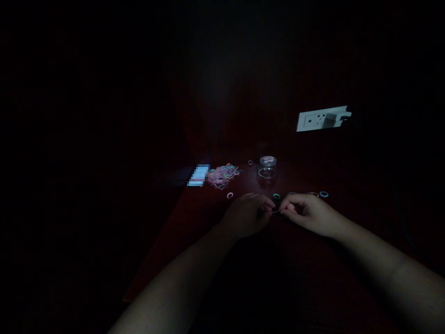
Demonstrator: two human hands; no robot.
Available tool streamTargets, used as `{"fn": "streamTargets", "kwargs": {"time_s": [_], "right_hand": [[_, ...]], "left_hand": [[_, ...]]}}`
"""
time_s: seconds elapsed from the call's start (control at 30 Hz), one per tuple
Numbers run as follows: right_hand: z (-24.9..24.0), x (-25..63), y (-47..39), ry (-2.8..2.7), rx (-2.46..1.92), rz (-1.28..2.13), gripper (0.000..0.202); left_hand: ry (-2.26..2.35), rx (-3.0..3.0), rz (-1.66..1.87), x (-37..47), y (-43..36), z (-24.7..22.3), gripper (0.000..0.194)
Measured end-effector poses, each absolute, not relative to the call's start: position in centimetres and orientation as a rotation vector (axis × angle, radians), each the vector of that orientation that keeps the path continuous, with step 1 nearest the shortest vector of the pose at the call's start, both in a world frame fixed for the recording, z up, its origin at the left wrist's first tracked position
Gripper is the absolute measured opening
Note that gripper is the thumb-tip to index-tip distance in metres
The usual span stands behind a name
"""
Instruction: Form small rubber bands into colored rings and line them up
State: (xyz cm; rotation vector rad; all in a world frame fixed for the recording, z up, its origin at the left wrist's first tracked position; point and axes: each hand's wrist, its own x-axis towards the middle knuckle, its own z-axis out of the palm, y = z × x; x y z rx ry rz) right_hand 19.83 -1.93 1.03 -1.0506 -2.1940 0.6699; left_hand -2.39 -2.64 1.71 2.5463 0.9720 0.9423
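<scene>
Pinching, finger against thumb, with left hand [247, 214] and right hand [308, 211] alike: gripping a thin pale strand [276, 212] bridged across the small gap between the two, low over a dark red table [158, 266] and on the near side of a green ring [276, 198]. Cannot tell band from thread in such dim light, nor how tightly held; too shadowed, also, to tell the set of the remaining left fingers. Only a little way along, by the look of things: a scatter of rings apart from a large tangled heap [224, 176], with the strand not yet released and the heap untouched by either hand. Counted: two hands; one strand; one heap of pieces too entangled to number; one clear jar [267, 171], lidded, beyond the hands; one bright screen [198, 175] just beside the heap; one wall socket [313, 119]. Of loose rings, six visible: green; pink ring [230, 197], left of the left hand; bluish ring [292, 193], mostly hidden behind the right hand; orange ring [315, 194] and blue ring [324, 195], close together beyond it; small pale ring [250, 164], between heap and jar.
</scene>
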Motion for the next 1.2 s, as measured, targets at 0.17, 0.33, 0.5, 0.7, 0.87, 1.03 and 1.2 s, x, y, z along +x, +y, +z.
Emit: {"fn": "streamTargets", "kwargs": {"time_s": [0.17,0.33,0.5,0.7,0.87,1.03,1.2], "right_hand": [[0.88,19.92,-1.80,-2.198,-1.039,0.666,0.019],[0.83,19.98,-1.75,-2.213,-1.050,0.651,0.018],[0.92,19.97,-1.78,-2.219,-1.058,0.647,0.018],[0.88,20.01,-1.75,-2.224,-1.060,0.651,0.020],[0.83,19.98,-1.75,-2.220,-1.061,0.676,0.020],[1.00,19.87,-1.85,-2.206,-1.062,0.663,0.018],[1.21,19.87,-1.99,-2.223,-1.061,0.640,0.019]], "left_hand": [[0.980,2.549,0.937,-2.43,-2.56,1.62,0.016],[0.972,2.545,0.949,-2.46,-2.56,1.63,0.016],[0.984,2.546,0.948,-2.44,-2.53,1.52,0.015],[0.978,2.543,0.939,-2.41,-2.53,1.53,0.016],[1.000,2.545,0.905,-2.36,-2.70,1.91,0.014],[0.992,2.552,0.914,-2.35,-2.67,1.80,0.013],[0.988,2.559,0.905,-2.31,-2.65,1.78,0.014]]}}
